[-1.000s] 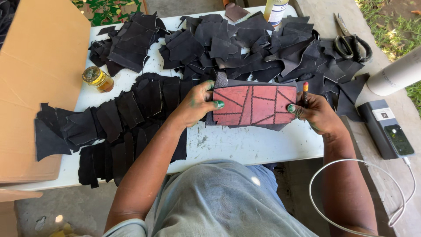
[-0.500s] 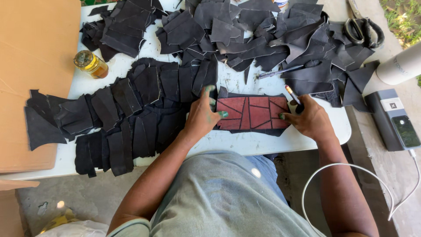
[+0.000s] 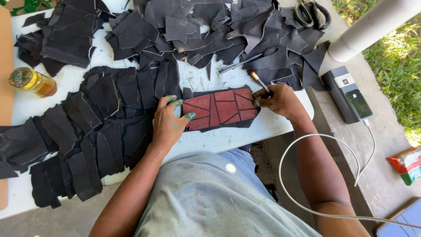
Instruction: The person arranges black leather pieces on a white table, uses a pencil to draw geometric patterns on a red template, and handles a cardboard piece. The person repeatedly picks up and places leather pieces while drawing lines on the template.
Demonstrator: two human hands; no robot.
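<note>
Red patchwork panel [image 3: 220, 109], flat rectangle of angular red pieces with dark seams, lies on black backing at the near edge of the white table [image 3: 228, 138], right in front of the person. Left hand [image 3: 169, 125] rests on its left end, fingers spread and pressing flat, gripping nothing; green polish on the nails. Right hand [image 3: 280, 100] sits at the panel's right end, fingers closed around a thin brush [image 3: 259, 82] whose tip angles up and away from the panel. Black leather scraps [image 3: 87, 127] overlap in rows to the left, touching the panel's corner; a looser heap [image 3: 210, 30] fills the far side. Small amber jar [image 3: 33, 82] stands at far left. Scissors [image 3: 312, 13] at the far right corner. Grey power bank [image 3: 348, 94] with white cable [image 3: 307, 175] lies off the table's right.
</note>
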